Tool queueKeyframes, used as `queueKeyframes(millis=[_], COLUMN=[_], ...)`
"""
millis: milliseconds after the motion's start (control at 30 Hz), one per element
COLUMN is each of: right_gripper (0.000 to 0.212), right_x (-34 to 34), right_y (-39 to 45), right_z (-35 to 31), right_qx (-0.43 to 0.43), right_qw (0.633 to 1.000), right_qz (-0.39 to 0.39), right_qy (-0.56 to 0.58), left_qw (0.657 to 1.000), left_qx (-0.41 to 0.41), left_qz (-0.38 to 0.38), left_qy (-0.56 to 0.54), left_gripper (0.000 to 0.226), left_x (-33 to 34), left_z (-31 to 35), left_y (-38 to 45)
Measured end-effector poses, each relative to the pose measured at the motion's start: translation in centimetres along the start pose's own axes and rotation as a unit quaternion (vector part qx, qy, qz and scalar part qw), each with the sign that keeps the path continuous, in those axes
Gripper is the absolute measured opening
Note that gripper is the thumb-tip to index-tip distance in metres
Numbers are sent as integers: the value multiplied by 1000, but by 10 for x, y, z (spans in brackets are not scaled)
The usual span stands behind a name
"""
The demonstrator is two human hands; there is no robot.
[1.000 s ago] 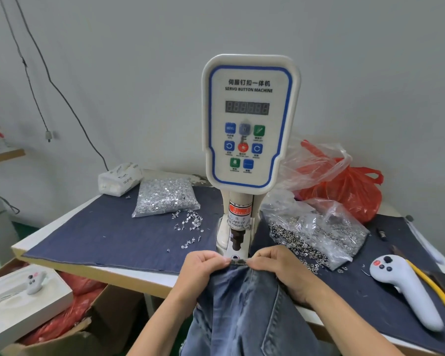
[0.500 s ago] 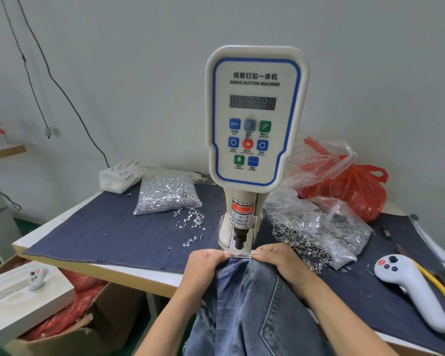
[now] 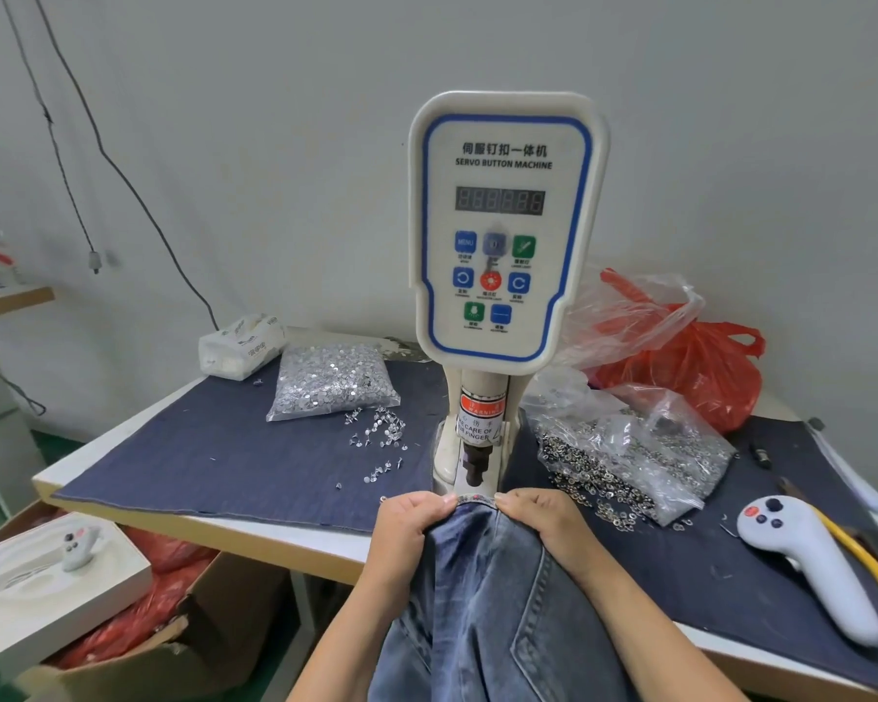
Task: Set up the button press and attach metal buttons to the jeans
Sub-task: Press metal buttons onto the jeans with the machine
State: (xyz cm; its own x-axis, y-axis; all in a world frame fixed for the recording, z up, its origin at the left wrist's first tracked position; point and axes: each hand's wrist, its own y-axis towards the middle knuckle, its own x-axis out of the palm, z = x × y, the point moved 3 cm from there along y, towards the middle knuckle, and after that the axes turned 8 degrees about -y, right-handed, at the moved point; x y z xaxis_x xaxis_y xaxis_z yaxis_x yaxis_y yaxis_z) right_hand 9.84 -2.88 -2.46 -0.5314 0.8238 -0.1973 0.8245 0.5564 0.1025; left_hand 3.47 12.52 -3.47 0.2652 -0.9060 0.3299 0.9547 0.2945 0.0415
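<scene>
On the counter stands the button press, far from the viewer, and the jeans are draped over the near edge, waistband just below the punch. The band is pinched taut between both curled hands, left hand and right hand; fingertips are best kept clear of the punch, the band flat and centred
</scene>
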Motion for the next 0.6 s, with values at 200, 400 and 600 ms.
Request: queueKeyframes(millis=[200,400,600], right_gripper=[49,36,31], right_x=[0,-1,0], right_y=[-3,-3,-5], right_z=[-1,2,0], right_qx=[1,-7,-17], right_qw=[1000,999,998], right_qz=[18,27,41], right_qy=[15,30,42], left_qw=[999,999,998], left_qx=[-1,-12,-16], left_qz=[12,-4,-17], left_qy=[-32,-38,-51], left_gripper=[42,37,29], left_x=[1,-2,-4], left_z=[-5,-8,-10], left_y=[-1,1,3])
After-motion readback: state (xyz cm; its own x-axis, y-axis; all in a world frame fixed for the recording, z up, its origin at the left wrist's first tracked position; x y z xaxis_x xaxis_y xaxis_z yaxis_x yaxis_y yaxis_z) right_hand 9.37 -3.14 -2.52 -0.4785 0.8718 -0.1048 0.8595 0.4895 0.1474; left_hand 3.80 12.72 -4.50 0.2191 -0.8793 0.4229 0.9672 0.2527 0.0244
